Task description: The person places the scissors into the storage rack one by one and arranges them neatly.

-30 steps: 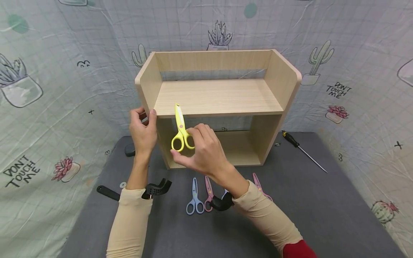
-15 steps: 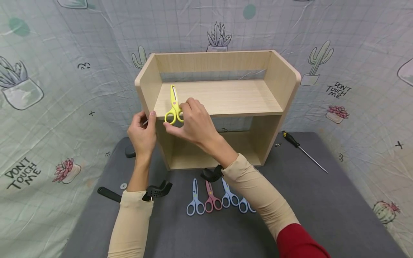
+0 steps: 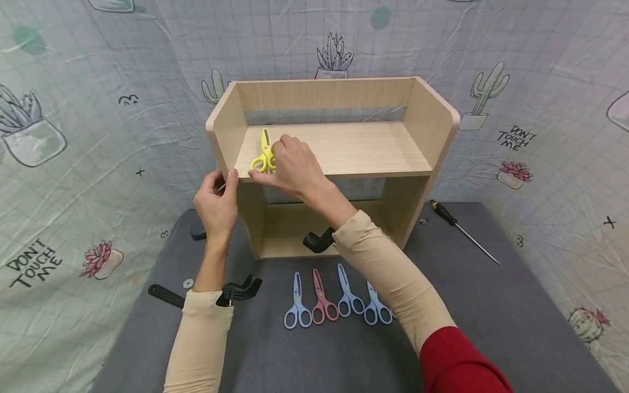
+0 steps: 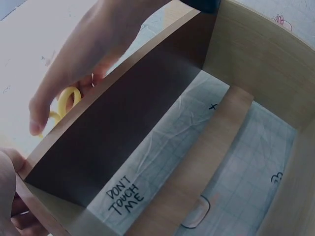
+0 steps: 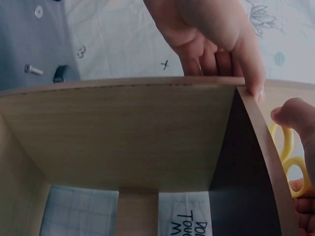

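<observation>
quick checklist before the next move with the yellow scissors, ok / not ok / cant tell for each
1. Right hand has a grip on the yellow scissors: ok.
2. Blades point away from the person: ok.
3. Left hand holds the front edge of the left side panel: ok.
4. Scissors over the left part of the upper shelf: ok.
5. Scissors resting on that shelf: cannot tell, contact is unclear.
6. Screwdriver away from the hands: ok, it lies right of the unit.
</observation>
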A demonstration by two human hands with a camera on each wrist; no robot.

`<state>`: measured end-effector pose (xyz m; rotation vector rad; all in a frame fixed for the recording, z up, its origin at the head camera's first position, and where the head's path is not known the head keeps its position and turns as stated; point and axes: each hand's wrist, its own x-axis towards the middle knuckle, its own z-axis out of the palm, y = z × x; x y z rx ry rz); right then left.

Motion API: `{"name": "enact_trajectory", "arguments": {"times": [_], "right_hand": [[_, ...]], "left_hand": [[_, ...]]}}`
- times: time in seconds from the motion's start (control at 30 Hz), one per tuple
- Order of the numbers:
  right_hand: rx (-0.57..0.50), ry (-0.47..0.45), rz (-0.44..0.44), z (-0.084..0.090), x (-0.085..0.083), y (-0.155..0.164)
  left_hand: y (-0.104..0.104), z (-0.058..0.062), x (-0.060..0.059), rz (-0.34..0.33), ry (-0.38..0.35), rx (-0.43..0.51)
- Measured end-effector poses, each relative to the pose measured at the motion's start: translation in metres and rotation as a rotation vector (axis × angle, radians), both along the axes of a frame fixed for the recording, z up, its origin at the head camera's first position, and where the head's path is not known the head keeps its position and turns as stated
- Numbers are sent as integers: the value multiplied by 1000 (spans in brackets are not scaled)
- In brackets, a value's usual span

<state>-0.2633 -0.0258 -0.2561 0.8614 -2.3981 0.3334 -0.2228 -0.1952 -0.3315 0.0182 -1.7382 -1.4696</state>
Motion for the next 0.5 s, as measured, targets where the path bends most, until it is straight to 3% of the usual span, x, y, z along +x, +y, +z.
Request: {"name": "enact_trajectory", "arguments": {"times": [0.5], "right_hand": [[70,-252,-33,5,-10,-5]], "left_hand": [[2,2,0,-3,-34,12]]}}
